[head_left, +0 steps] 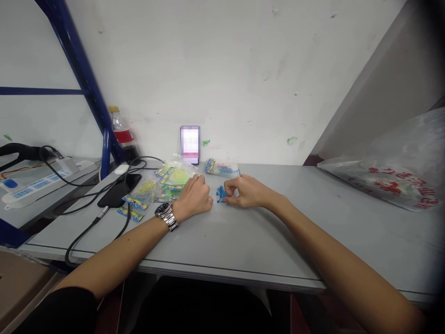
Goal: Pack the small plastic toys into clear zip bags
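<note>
A small cluster of blue plastic pieces (220, 193) lies on the grey desk between my two hands. My right hand (243, 190) curls over its right side, thumb and forefinger closed on a blue piece. To the left, my left hand (195, 195) rests knuckles up with its fingers curled in; whatever they may hold is hidden. Beside and behind it are several clear packets (144, 190) with colourful header cards and yellow or green contents. Another packet (222, 167) with red and blue contents lies behind the blue pieces.
A lit phone (190, 144) leans against the wall. On the left are a dark phone (120, 190), black cables (78, 239), a bottle (122, 132) and a white power strip (45, 185). A large plastic bag (389, 171) sits at the right.
</note>
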`<state>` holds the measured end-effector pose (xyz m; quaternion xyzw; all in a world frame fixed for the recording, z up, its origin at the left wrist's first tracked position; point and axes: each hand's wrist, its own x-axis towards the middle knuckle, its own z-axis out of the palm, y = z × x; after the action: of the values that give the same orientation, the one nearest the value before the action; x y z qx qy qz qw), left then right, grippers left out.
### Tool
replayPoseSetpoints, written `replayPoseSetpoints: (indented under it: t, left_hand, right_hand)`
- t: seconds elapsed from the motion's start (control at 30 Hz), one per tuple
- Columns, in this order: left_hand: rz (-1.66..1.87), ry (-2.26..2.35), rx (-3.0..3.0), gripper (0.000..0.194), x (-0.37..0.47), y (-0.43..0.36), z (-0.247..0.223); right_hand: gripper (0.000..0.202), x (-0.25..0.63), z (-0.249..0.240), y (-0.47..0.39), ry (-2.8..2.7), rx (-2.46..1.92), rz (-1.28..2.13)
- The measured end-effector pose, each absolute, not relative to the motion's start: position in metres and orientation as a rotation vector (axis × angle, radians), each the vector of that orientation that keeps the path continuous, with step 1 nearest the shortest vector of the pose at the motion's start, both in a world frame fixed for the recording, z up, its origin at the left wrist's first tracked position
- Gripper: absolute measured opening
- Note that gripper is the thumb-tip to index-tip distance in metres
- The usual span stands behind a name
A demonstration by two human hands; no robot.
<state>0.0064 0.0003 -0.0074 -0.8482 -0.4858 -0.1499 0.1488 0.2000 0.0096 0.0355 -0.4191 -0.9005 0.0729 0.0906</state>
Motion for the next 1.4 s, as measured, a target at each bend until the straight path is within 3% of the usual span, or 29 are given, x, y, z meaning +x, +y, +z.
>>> replayPoseSetpoints:
  t: [0.1,0.3,0.53,0.93,1.4]
  left_hand:
    - [-0.506,-1.329,-2.497,0.011,0.005,0.001,-0.008]
    - [-0.573,-1.094,-2.714,0.022,0.002,0.008,-0.011]
    - [-0.566,-1.015,-2.816,0.019,0.000,0.011,-0.013]
    - [-0.571,-1.041,-2.841,0.020,-0.001,0.011,-0.013]
    - [-0.579,-1.038,-2.857,0.022,0.000,0.009,-0.010]
  right_hand:
    - [0.015,0.199,0.035,0.009,-2.684,-1.222,0.244]
    - [0.006,0.200,0.029,0.014,-2.732,-1.147,0.219]
    - [0.014,0.199,0.023,0.018,-2.763,-1.137,0.184]
    - [0.007,0.199,0.027,0.016,-2.633,-1.239,0.252]
    - [0.017,0.206,0.022,0.023,-2.151,-1.172,-0.159]
